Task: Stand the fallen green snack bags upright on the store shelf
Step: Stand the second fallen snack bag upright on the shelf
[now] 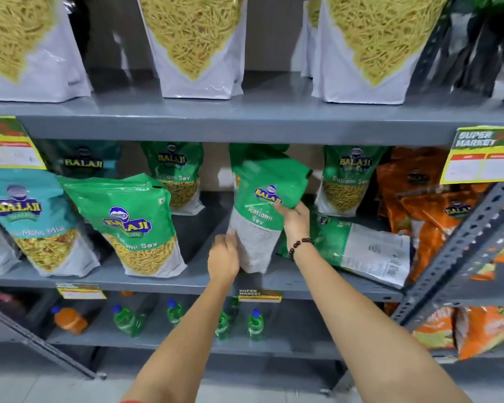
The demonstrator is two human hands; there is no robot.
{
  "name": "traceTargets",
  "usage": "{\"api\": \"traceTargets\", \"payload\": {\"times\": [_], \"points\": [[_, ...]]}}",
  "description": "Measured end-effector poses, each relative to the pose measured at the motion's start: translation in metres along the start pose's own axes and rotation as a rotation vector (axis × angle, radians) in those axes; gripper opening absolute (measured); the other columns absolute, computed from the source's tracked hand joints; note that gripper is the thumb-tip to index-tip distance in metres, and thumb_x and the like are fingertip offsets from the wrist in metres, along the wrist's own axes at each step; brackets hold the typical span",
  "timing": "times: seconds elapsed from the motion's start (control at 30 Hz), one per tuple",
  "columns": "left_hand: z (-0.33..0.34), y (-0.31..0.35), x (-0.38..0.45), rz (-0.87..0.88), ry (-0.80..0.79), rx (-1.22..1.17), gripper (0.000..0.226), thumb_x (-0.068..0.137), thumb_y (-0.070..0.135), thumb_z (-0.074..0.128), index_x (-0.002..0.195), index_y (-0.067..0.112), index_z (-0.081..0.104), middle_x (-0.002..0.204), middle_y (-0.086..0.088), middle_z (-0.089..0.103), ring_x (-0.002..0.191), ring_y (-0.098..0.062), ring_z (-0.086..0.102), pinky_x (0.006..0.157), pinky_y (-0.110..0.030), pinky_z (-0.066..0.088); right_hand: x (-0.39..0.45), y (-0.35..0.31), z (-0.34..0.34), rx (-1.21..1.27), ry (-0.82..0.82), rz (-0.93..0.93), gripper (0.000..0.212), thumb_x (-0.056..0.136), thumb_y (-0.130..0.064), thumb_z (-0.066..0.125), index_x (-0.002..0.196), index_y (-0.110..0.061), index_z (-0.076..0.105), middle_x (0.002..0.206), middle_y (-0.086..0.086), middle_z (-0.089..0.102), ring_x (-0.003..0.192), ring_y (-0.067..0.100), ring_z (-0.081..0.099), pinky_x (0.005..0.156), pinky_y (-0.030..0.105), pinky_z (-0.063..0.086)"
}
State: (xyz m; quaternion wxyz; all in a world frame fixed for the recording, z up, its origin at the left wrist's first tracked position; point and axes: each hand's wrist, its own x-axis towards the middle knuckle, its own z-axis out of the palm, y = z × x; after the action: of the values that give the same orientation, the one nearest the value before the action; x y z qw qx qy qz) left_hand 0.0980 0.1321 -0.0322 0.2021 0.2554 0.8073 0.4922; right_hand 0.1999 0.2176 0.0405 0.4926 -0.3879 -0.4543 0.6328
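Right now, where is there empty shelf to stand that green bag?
Bare grey shelf shows between the leaning green bag and the held bag. Right of it is crowded: a fallen green bag lies flat against orange bags.

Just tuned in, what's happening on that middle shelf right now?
A person is holding one green snack bag with both hands: the left hand at its lower edge, the right hand on its side. It is roughly upright near the shelf front. Just right of it, another green bag lies flat, not yet stood up.
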Motion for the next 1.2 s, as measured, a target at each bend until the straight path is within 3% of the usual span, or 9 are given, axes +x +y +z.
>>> {"api": "traceTargets", "payload": {"times": [0.2, 0.3, 0.4, 0.5, 0.6, 0.73, 1.0, 1.1, 1.2], "points": [[-0.014, 0.029, 0.049, -0.283, -0.117, -0.498, 0.069, 0.093, 0.059, 0.023, 0.144, 0.013, 0.032, 0.153, -0.009, 0.035, 0.138, -0.029, 0.035, 0.115, -0.041, 0.029, 0.010, 0.012, -0.009, -0.232, 0.113, -0.036, 0.030, 0.081, -0.003, 0.059, 0.111, -0.005, 0.053, 0.115, 0.014, 0.059, 0.104, 0.025, 0.056, 0.092, 0.038, 0.043], [-0.019, 0.043, 0.061, -0.270, -0.192, -0.568, 0.070, 0.093, 0.060, 0.021, 0.145, 0.014, 0.030, 0.154, -0.006, 0.032, 0.141, -0.026, 0.030, 0.117, -0.041, 0.023, -0.013, 0.032, -0.017, -0.528, 0.290, 0.029, 0.036, 0.082, -0.022, 0.062, 0.109, -0.004, 0.048, 0.103, 0.011, 0.058, 0.080, 0.022, 0.054, 0.073, 0.029, 0.040], [-0.019, 0.046, 0.062, -0.239, -0.277, -0.565, 0.071, 0.094, 0.059, 0.015, 0.143, 0.012, 0.035, 0.151, -0.008, 0.037, 0.140, -0.026, 0.032, 0.115, -0.040, 0.022, -0.033, 0.052, -0.008, -0.657, 0.110, 0.086, 0.024, 0.080, -0.029, 0.062, 0.092, -0.009, 0.057, 0.091, 0.012, 0.068, 0.080, 0.028, 0.063, 0.073, 0.032, 0.051], [-0.018, 0.032, 0.070, -0.293, -0.129, -0.503, 0.079, 0.088, 0.067, 0.018, 0.131, 0.011, 0.052, 0.131, -0.012, 0.059, 0.120, -0.032, 0.053, 0.102, -0.042, 0.038, -0.036, 0.055, 0.005, -0.646, 0.008, 0.086, 0.028, 0.079, -0.020, 0.062, 0.102, -0.006, 0.058, 0.098, 0.013, 0.068, 0.090, 0.028, 0.062, 0.077, 0.028, 0.047], [-0.027, 0.021, 0.071, -0.292, -0.028, -0.493, 0.068, 0.093, 0.058, 0.023, 0.091, 0.008, 0.070, 0.069, -0.008, 0.075, 0.080, -0.031, 0.063, 0.081, -0.035, 0.047, -0.037, 0.050, 0.006, -0.646, -0.057, 0.137, 0.050, 0.077, -0.018, 0.063, 0.122, -0.007, 0.044, 0.110, 0.013, 0.060, 0.099, 0.028, 0.057, 0.077, 0.026, 0.040], [-0.025, 0.022, 0.062, -0.295, -0.181, -0.503, 0.068, 0.091, 0.060, 0.027, 0.130, 0.010, 0.051, 0.125, -0.010, 0.060, 0.113, -0.027, 0.055, 0.090, -0.038, 0.047, -0.041, 0.059, 0.008, -0.772, -0.074, 0.068, 0.070, 0.073, -0.029, 0.072, 0.130, -0.005, 0.039, 0.132, 0.015, 0.047, 0.121, 0.032, 0.049, 0.094, 0.034, 0.042], [-0.025, 0.014, 0.041, -0.199, -0.152, -0.511, 0.058, 0.096, 0.049, 0.031, 0.107, 0.000, 0.062, 0.057, -0.008, 0.067, 0.050, -0.018, 0.062, 0.050, -0.025, 0.050, -0.043, 0.054, 0.011, -0.665, 0.104, 0.008, 0.102, 0.046, -0.050, 0.084, 0.125, -0.003, 0.040, 0.118, 0.017, 0.061, 0.111, 0.032, 0.058, 0.092, 0.043, 0.050], [-0.031, 0.015, 0.046, -0.131, -0.190, -0.495, 0.055, 0.091, 0.046, 0.048, 0.126, 0.003, 0.050, 0.110, -0.013, 0.065, 0.097, -0.024, 0.062, 0.080, -0.032, 0.050, -0.034, 0.047, -0.003, -0.537, 0.083, 0.066, 0.084, 0.058, -0.029, 0.086, 0.125, -0.004, 0.040, 0.114, 0.012, 0.063, 0.107, 0.027, 0.060, 0.093, 0.038, 0.049], [-0.038, 0.016, 0.055, -0.038, -0.418, -0.339, 0.089, 0.080, 0.029, 0.070, 0.148, 0.008, 0.017, 0.155, -0.010, 0.028, 0.141, -0.024, 0.030, 0.112, -0.036, 0.029, -0.026, 0.047, -0.014, -0.472, 0.063, 0.055, 0.058, 0.064, -0.019, 0.083, 0.112, -0.006, 0.052, 0.110, 0.013, 0.067, 0.103, 0.028, 0.063, 0.093, 0.044, 0.050]]}}
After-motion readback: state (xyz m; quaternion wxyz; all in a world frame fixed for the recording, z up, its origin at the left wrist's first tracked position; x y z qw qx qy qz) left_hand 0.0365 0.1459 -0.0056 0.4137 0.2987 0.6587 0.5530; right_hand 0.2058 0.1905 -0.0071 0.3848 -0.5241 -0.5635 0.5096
